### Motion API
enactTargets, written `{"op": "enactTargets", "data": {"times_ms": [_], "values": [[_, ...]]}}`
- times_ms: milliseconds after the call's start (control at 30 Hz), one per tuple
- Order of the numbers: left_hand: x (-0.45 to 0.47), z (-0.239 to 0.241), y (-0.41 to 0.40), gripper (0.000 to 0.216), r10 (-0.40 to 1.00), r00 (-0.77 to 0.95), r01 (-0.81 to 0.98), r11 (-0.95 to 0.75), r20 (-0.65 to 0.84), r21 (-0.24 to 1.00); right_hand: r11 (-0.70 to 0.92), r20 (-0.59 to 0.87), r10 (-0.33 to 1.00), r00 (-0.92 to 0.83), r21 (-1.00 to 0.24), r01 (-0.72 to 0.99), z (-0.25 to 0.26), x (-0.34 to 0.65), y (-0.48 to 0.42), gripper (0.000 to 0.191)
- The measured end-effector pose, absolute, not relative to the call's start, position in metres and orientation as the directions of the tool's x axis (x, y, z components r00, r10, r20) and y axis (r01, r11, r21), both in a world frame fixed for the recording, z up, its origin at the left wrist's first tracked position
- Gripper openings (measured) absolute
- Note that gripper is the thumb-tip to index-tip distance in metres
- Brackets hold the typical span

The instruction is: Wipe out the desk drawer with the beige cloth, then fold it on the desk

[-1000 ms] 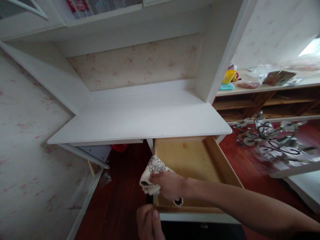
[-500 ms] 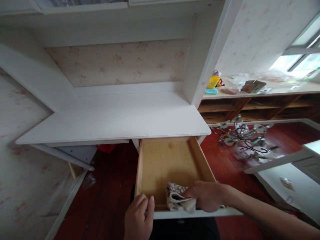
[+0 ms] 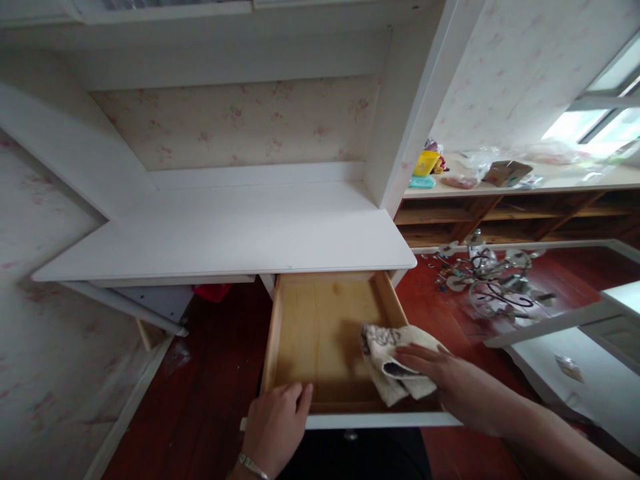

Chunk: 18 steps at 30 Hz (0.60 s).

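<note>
A pale wooden drawer (image 3: 320, 327) stands pulled out from under the white desk top (image 3: 225, 237). My right hand (image 3: 440, 380) presses a crumpled beige cloth with a dark pattern (image 3: 393, 357) against the drawer's right side, fingers laid flat over it. My left hand (image 3: 277, 423) rests on the drawer's front left rim, fingers curled over the edge. A bracelet shows at that wrist.
White hutch shelving rises above the desk. A metal chandelier (image 3: 493, 283) lies on the red wood floor at right. Behind it, a low wooden shelf (image 3: 505, 200) carries a yellow item, a box and plastic bags. A white panel (image 3: 580, 360) lies at far right.
My right hand carried the cloth from the drawer's left rim, along the front, over to its right side. My left hand moved up onto the front rim.
</note>
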<state>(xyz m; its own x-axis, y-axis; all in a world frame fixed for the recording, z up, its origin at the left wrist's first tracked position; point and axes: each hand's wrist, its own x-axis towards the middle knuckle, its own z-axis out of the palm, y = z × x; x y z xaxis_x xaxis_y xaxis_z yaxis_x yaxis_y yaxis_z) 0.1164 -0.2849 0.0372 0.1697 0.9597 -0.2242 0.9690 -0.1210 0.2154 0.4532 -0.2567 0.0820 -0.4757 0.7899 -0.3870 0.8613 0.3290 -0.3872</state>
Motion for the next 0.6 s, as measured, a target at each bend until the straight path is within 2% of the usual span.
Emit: {"op": "enactTargets", "data": {"times_ms": [100, 233, 433, 600], "values": [[0.117, 0.037, -0.284, 0.043, 0.958, 0.167, 0.973, -0.121, -0.233, 0.197, 0.364, -0.405, 0.774, -0.487, -0.346, 0.865, 0.041, 0.451, -0.258, 0.086], [0.120, 0.038, -0.284, 0.043, 0.957, 0.152, 0.980, -0.112, -0.249, 0.166, 0.450, -0.290, 0.806, -0.517, -0.268, 0.852, 0.019, 0.449, -0.240, 0.081], [0.125, 0.045, -0.281, 0.041, 0.942, 0.082, 0.992, -0.047, -0.325, 0.116, 0.635, -0.069, 0.768, -0.636, -0.039, 0.771, 0.001, 0.442, -0.181, 0.043], [0.126, 0.048, -0.281, 0.039, 0.937, 0.051, 0.993, -0.011, -0.347, 0.117, 0.709, -0.098, 0.705, -0.702, 0.107, 0.697, -0.011, 0.441, -0.116, 0.034]]}}
